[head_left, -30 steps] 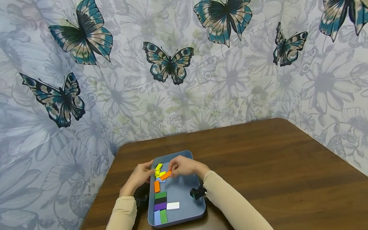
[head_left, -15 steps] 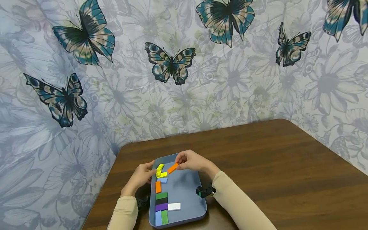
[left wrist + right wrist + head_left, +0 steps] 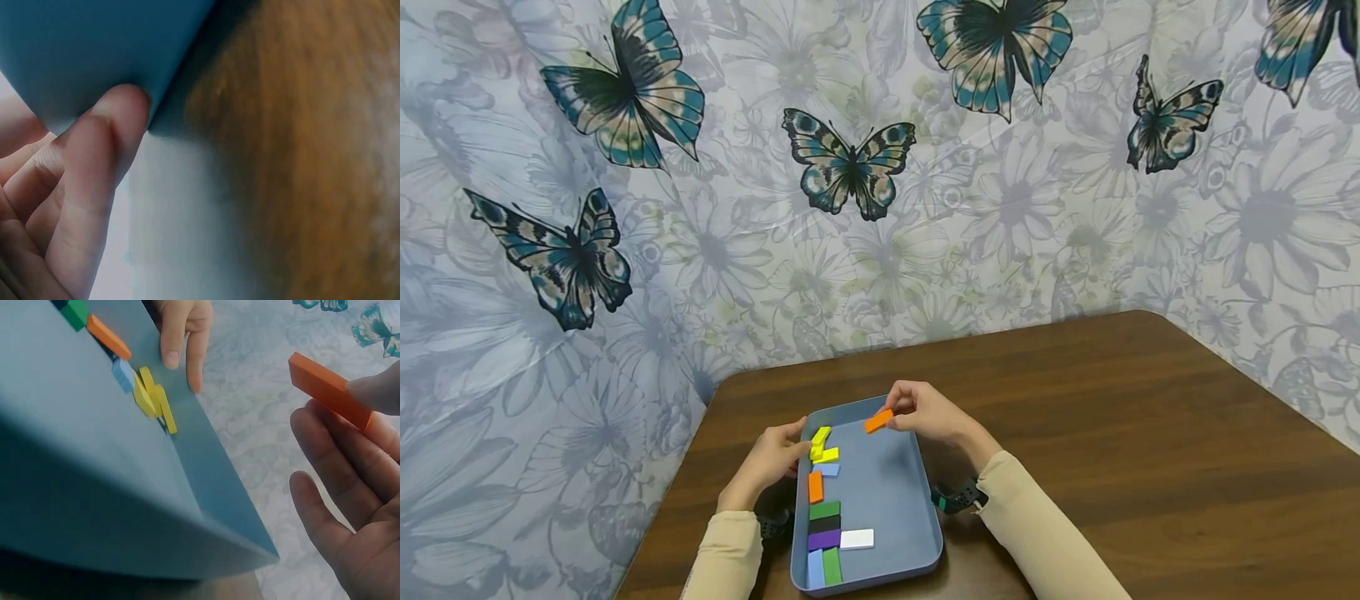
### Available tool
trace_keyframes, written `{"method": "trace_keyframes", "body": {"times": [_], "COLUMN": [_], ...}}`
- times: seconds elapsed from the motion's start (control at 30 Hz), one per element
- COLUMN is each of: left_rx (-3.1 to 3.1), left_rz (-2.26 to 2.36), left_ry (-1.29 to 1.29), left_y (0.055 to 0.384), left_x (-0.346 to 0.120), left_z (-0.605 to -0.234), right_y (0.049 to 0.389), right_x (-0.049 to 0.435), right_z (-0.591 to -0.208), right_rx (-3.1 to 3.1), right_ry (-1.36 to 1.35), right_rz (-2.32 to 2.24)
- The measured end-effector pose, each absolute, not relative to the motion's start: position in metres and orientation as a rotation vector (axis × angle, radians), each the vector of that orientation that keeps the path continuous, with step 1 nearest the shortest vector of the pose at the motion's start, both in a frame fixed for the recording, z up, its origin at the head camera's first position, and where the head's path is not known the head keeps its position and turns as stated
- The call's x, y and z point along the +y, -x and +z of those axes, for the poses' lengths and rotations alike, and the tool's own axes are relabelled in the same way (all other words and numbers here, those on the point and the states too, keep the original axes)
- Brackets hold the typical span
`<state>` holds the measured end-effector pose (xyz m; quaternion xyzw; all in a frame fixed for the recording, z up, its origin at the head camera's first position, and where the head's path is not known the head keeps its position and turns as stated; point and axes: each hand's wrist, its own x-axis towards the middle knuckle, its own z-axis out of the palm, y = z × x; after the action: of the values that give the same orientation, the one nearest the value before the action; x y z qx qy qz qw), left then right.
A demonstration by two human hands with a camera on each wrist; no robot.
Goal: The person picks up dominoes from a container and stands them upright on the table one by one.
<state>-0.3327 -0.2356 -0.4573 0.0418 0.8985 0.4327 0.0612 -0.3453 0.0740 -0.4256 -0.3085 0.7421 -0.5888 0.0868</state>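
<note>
My right hand (image 3: 934, 414) pinches an orange block (image 3: 877, 422) between thumb and fingers, over the far right part of a blue-grey tray (image 3: 895, 517). In the right wrist view this orange block (image 3: 325, 387) is a flat oblong, raised above the tray's far rim. My left hand (image 3: 766, 463) grips the tray's left wall, one digit inside and others outside. Close to its fingertips lie several yellow blocks (image 3: 827, 456). Below them along the left wall come a light blue block (image 3: 827, 471) and a second orange block (image 3: 816, 487).
Nearer me in the tray lie a green block (image 3: 825, 510), a black block (image 3: 824, 524), a purple block (image 3: 824, 540), a white block (image 3: 857, 539), another light blue block (image 3: 816, 569) and another green block (image 3: 832, 567). The tray stands on a brown wooden table (image 3: 1075, 417) before a butterfly-patterned wall.
My right hand has lifted the orange block away from beside the yellow and light blue blocks and carried it right and toward the far side. My left hand stays at the tray's wall.
</note>
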Motion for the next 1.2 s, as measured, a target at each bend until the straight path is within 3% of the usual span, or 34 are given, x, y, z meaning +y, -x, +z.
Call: {"method": "trace_keyframes", "body": {"times": [1.2], "left_rx": [2.737], "left_rz": [1.272], "left_ry": [-0.123], "left_y": [0.330], "left_x": [-0.235], "left_z": [-0.457], "right_y": [0.360], "right_x": [0.123], "right_z": [-0.436], "right_rx": [2.524], "right_ry": [0.746], "right_rz": [-1.774]}}
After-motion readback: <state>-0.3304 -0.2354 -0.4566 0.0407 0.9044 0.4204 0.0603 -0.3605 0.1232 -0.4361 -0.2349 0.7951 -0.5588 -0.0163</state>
